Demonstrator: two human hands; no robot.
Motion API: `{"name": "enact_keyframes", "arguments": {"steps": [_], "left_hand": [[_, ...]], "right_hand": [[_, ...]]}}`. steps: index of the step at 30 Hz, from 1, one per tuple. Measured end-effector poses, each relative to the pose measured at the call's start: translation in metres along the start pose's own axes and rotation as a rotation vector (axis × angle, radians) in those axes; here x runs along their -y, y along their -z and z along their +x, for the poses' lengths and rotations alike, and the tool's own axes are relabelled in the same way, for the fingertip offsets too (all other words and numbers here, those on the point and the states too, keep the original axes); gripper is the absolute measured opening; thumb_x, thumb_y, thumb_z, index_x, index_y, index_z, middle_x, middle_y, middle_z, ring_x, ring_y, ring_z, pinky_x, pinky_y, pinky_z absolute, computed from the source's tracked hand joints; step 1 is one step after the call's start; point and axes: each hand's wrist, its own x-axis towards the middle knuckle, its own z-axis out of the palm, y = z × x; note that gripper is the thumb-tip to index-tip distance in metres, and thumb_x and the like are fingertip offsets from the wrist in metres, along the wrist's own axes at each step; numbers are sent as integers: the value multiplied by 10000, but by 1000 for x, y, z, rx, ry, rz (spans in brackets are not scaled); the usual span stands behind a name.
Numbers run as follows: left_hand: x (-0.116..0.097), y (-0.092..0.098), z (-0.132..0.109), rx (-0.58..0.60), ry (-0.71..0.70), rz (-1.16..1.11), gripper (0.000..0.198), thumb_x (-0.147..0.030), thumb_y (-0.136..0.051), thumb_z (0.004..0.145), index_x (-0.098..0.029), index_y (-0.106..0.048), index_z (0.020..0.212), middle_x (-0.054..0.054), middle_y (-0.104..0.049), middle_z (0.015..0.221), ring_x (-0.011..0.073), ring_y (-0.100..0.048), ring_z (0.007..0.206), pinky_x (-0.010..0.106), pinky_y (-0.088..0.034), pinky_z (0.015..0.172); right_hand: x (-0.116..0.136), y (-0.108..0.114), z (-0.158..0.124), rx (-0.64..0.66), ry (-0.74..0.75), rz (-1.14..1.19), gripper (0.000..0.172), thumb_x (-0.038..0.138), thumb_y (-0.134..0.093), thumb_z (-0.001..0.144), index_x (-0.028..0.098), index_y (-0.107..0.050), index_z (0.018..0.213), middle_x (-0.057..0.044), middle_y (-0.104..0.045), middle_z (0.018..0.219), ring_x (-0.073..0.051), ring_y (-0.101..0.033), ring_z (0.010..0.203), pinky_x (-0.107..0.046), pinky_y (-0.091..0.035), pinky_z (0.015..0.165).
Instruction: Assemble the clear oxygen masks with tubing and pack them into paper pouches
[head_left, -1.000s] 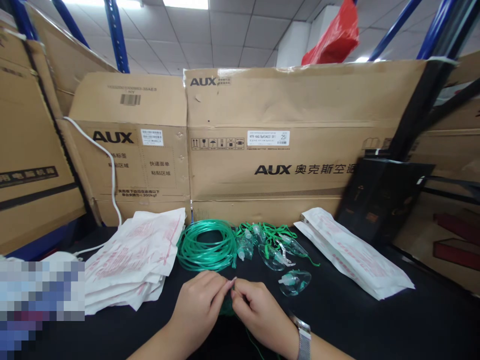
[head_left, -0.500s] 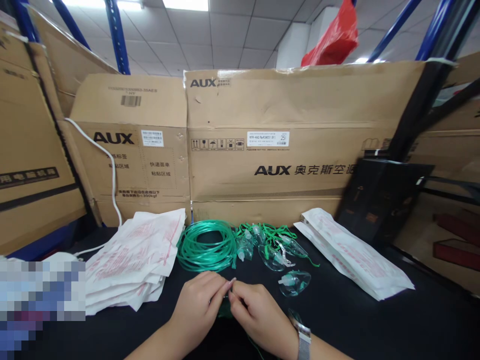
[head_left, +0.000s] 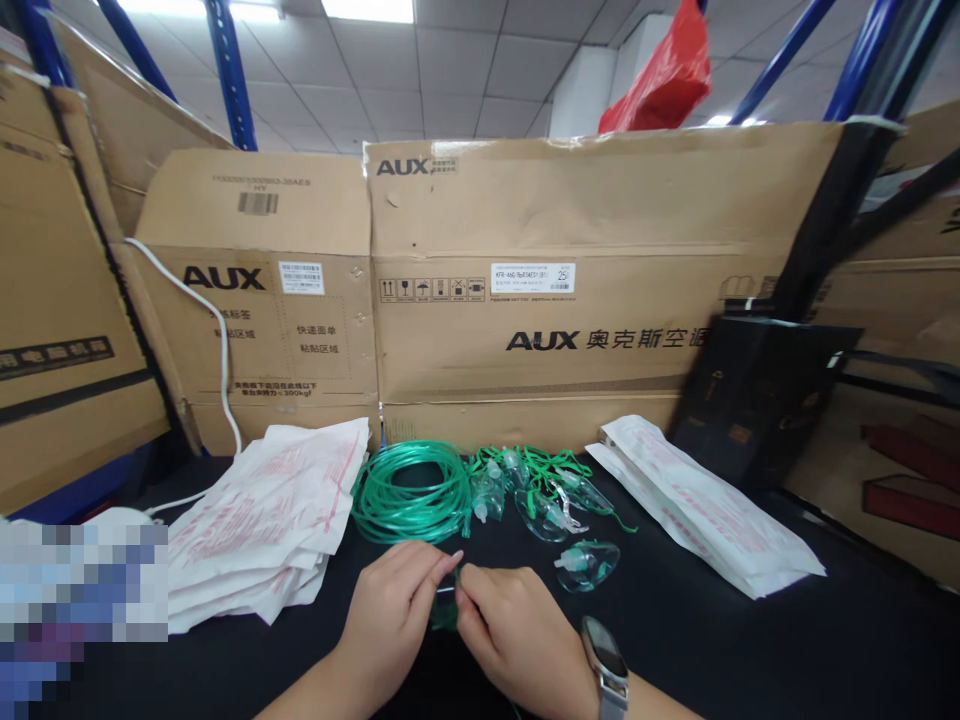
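Observation:
My left hand point(head_left: 394, 610) and my right hand point(head_left: 514, 620) are close together at the front middle, fingers pinched. Between and below them shows a green-tinted clear plastic oxygen mask point(head_left: 444, 610), mostly hidden by the hands, with a thin shiny strip at its top. A bit of green strap peeks out at my right fingertips. Beyond my hands lies a coil of green tubing point(head_left: 375, 500). Right of it sit several clear oxygen masks point(head_left: 540, 512) with tangled green straps point(head_left: 551, 465). One separate mask point(head_left: 596, 567) rests nearer to my right hand.
A stack of white printed pouches point(head_left: 277, 510) lies on the left of the black table point(head_left: 712, 650), with more pouches point(head_left: 712, 510) on the right. Cardboard boxes point(head_left: 600, 220) wall off the back. A black box point(head_left: 757, 400) stands back right; a white cable point(head_left: 227, 360) hangs left.
My hands have drawn slightly apart at the fingertips, showing more of the mask between them. My right wrist has turned, so the watch face shows. The things on the table have stayed put.

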Motion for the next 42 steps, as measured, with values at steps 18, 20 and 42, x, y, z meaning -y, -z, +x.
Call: {"name": "enact_keyframes", "arguments": {"steps": [18,20,42], "left_hand": [[1,-1,-1,-14,-132,160,286,-167,-361,863,-168,-612,727,33,-647,652,160,-593,625,273,-471,601],[1,-1,-1,-12,-145,172,292,-157,-351,861,-168,-606,718,33,-642,644,158,-589,620,271,-469,599],[-2,-1,-1,35,-77,169,315,-183,-338,871,-180,-548,637,19,-590,594,152,-548,589,259,-422,577]], "right_hand": [[5,-5,-1,73,-72,-64,153,129,-387,808,167,-499,711,-4,-631,633,-126,-573,539,-245,-223,477],[5,-5,-1,74,-74,-54,150,122,-388,806,167,-498,714,-4,-635,637,-126,-580,545,-240,-231,481],[2,-11,-1,11,-143,100,186,116,-354,816,178,-500,719,9,-602,597,-114,-542,512,-226,-246,479]]}}
